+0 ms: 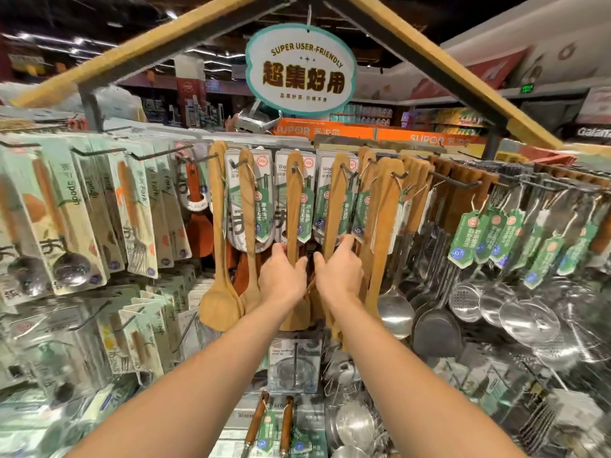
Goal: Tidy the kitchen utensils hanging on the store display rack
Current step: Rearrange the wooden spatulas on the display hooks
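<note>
Kitchen utensils hang in rows from the dark metal hooks of a store display rack under a sloped wooden roof frame. At the left hang carded packs of steel spoons and forks with wooden handles; at the right, shiny steel ladles and skimmers with green paper tags. In the middle hang the pale wooden spatulas and spoons, several carrying green tags, in front of white carded packs. A round white sign with a teal border, reading "SUPER USER-FRIENDLY", hangs above.

Both bare arms reach to the middle group. The left hand has its fingers curled round the shaft of a hanging wooden spatula. The right hand, just beside it, curls its fingers round the neighbouring wooden spatula, fingertips by a green tag.
</note>
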